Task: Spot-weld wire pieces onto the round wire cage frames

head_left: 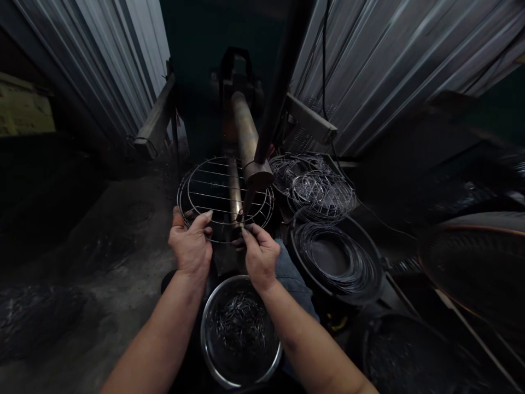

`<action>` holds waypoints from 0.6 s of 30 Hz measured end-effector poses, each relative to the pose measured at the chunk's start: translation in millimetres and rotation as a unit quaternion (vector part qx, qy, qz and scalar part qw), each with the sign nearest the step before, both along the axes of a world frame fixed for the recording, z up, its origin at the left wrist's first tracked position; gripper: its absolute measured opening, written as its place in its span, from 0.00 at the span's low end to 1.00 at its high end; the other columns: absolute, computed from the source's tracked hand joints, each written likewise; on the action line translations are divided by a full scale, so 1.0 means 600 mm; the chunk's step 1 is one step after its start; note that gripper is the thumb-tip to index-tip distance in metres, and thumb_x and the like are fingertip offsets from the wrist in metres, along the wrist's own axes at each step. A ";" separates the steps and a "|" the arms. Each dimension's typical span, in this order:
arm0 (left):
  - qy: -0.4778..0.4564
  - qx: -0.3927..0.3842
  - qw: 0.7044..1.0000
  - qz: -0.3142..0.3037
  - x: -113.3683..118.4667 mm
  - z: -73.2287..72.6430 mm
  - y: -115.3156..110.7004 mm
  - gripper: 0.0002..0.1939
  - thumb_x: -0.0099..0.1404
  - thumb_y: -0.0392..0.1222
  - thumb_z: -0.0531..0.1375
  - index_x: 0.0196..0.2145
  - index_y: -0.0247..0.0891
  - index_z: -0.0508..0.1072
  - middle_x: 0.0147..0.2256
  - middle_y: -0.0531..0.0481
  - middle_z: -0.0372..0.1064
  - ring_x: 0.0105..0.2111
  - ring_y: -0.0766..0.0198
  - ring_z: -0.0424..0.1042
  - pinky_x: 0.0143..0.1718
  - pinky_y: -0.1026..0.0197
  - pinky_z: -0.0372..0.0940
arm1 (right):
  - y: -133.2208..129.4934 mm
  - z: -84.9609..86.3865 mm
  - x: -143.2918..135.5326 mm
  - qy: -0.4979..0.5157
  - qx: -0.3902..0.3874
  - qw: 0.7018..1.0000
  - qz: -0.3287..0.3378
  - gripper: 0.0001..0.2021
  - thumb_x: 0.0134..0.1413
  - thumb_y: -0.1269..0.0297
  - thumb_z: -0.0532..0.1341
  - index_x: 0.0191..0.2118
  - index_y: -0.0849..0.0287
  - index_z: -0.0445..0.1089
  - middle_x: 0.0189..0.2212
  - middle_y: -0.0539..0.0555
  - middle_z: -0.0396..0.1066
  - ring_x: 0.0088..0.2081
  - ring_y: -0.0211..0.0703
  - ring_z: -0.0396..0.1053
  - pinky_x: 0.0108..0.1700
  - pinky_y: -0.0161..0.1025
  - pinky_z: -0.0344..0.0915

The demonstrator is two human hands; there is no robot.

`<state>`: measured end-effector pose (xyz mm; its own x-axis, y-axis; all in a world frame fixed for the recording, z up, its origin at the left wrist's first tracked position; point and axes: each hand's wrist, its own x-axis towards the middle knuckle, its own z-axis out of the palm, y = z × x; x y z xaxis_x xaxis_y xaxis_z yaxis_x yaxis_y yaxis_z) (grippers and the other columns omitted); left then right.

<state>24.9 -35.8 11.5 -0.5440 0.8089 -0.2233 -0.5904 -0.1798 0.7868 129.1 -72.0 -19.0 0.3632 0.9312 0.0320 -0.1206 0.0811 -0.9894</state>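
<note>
A round wire rack (209, 194) with parallel cross wires lies between the two arms of a spot-welding machine (246, 131). My left hand (192, 235) grips the rack's near left rim, thumb on top. With thumb and fingers pinched, my right hand (259, 246) is at the near rim, right beside the electrode tips (241, 215); whether a small wire piece is also between its fingers cannot be made out. Below my hands sits a metal bowl (209, 350) holding many short wire pieces (241, 323).
To the right, a black basin (369, 295) holds wire rings (328, 257), with finished-looking wire rounds (322, 191) piled behind it. Wooden beams (158, 117) and corrugated sheets flank the machine. A large round rim (471, 227) stands far right.
</note>
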 end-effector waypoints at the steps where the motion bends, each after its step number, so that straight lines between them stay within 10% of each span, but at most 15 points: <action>1: 0.002 0.000 1.000 -0.001 0.000 0.001 0.001 0.27 0.36 0.32 0.70 0.36 0.39 0.68 0.32 0.58 0.58 0.24 0.75 0.61 0.19 0.69 0.53 | 0.002 0.000 0.001 -0.001 0.001 1.000 0.000 0.10 0.50 0.59 0.63 0.33 0.61 0.73 0.27 0.51 0.73 0.23 0.38 0.71 0.24 0.34 0.69; 18: -0.005 -0.007 1.000 -0.003 0.004 -0.003 0.013 0.28 0.36 0.32 0.70 0.37 0.39 0.67 0.32 0.57 0.58 0.23 0.75 0.60 0.19 0.69 0.52 | 0.023 0.006 0.005 -0.015 0.006 1.000 -0.012 0.11 0.48 0.58 0.63 0.33 0.61 0.73 0.26 0.50 0.72 0.22 0.37 0.70 0.22 0.33 0.67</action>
